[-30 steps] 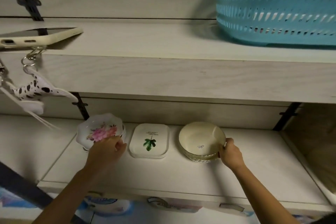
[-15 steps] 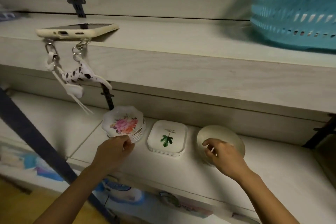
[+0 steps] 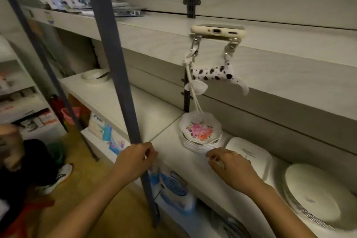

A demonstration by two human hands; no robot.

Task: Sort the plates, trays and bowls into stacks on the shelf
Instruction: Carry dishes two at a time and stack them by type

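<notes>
Three stacks stand in a row on the pale shelf (image 3: 170, 152): scalloped floral bowls (image 3: 201, 131), square white trays (image 3: 251, 155) and round cream plates (image 3: 316, 195) at the far right. My left hand (image 3: 135, 157) hovers at the shelf's front edge beside a blue post, fingers loosely curled, holding nothing. My right hand (image 3: 229, 164) hangs over the shelf just in front of the floral bowls and the trays, fingers loosely bent and empty, covering the trays' near corner.
A blue metal post (image 3: 116, 75) crosses in front of the shelf. A phone (image 3: 218, 31) with a spotted charm (image 3: 214, 73) overhangs the upper shelf. A white dish (image 3: 95, 76) sits far left on the shelf. Packages (image 3: 173, 189) lie below; a person's shoe (image 3: 61, 174) is on the floor.
My view has swung left. My left hand let go of the floral bowls and drew back to the shelf edge. My right hand left the round plates and moved left.
</notes>
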